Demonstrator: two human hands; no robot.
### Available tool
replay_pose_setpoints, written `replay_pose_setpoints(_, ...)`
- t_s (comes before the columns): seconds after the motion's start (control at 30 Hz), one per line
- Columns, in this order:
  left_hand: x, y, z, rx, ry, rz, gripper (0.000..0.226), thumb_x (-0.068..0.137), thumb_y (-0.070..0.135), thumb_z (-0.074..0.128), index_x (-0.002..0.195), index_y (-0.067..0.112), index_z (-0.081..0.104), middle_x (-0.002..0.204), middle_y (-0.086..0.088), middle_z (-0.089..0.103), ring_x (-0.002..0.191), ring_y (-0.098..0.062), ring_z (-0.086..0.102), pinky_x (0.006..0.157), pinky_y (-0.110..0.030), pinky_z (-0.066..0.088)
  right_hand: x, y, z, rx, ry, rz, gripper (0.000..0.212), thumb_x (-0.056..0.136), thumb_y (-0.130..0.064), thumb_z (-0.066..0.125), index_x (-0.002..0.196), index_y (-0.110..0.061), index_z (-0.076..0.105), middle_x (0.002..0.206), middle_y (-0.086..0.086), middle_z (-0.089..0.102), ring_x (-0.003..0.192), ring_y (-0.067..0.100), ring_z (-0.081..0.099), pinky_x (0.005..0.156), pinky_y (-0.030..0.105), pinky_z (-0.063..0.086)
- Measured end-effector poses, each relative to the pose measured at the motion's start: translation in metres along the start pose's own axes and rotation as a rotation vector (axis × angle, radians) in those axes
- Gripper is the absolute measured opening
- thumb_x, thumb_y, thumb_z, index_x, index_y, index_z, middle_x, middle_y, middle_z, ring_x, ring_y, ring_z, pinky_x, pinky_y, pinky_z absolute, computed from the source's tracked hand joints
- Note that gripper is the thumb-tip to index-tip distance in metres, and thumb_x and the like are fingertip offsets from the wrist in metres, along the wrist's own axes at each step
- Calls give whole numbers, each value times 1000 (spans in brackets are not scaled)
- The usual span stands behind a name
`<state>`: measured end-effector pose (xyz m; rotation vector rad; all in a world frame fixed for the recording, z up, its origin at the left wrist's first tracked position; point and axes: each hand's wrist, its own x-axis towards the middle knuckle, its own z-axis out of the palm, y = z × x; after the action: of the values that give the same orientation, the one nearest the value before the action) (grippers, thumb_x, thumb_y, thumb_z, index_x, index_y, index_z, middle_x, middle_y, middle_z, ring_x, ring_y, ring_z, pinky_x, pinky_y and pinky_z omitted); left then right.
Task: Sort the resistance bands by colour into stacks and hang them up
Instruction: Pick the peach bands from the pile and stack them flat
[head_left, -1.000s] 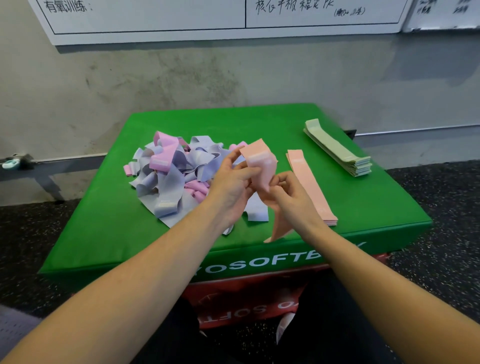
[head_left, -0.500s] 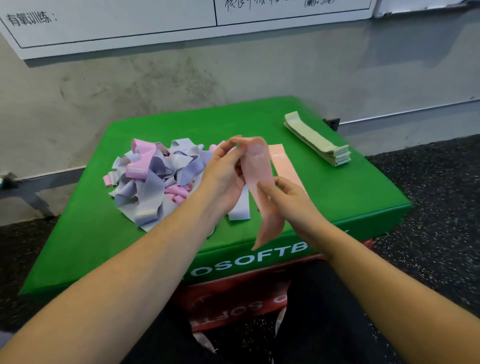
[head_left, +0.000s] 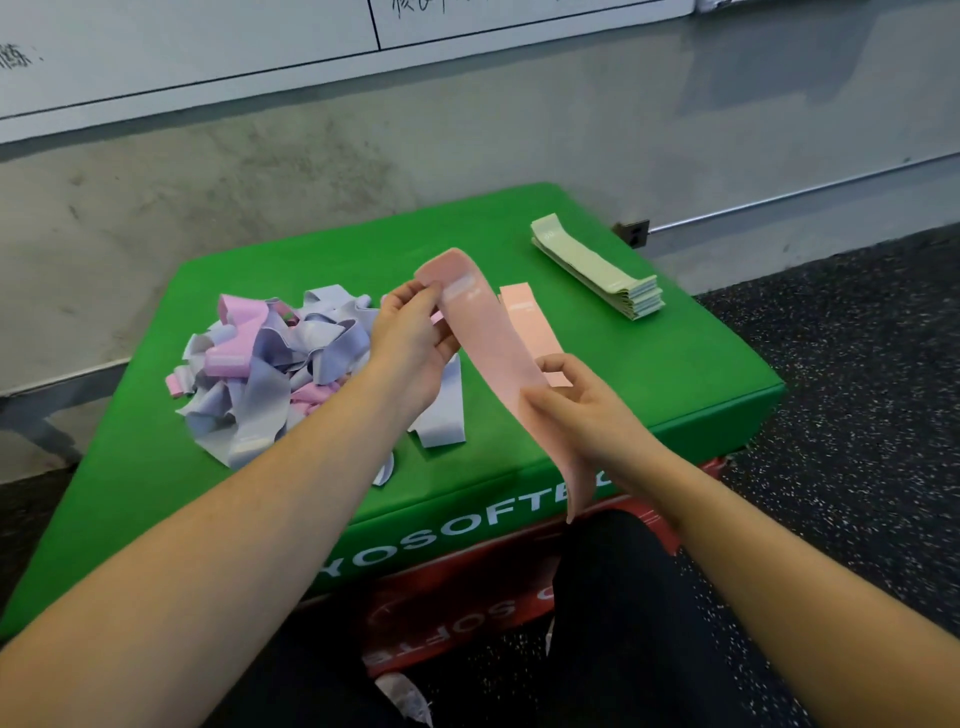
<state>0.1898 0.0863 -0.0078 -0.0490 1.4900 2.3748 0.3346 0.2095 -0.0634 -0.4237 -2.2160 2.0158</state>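
Resistance bands first: one salmon-pink flat elastic loop (head_left: 491, 340) is pulled straight between both hands, probably so it lies flat on the matching pink stack (head_left: 530, 319) at 1 o'clock. The left hand (head_left: 410, 338) pinches its top end, the right hand (head_left: 576, 410) grips lower down. A tangled lilac and pink pile (head_left: 270, 358) sits at 10 o'clock on the padded green box (head_left: 675, 374); a pale green stack (head_left: 597, 273) sits at 2.

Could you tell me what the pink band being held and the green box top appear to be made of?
Pink band: thin, matte, probably latex or rubber; it bends and droops limply. Green box top: likely padded vinyl, smooth with slight sheen and rounded edges.
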Motion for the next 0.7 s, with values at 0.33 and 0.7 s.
replay_pose_setpoints(0.33,32,1,-1,119,163,51,11,100,7,53,98,17,49,109,-14,63,85,-26,64,70,-37,59,3,18,-27,-24,33,-5,21,95,-13,60,108,-28,53,84,14,66,69,22,56,64,36,42)
replay_pose_setpoints(0.7,63,-15,13,336,170,156,8,100,16,57,98,20,51,103,-5,63,76,-18,62,51,-23,51,10,27,-47,-62,42,145,27,94,-6,56,93,-21,78,85,0,72,64,14,50,58,24,42)
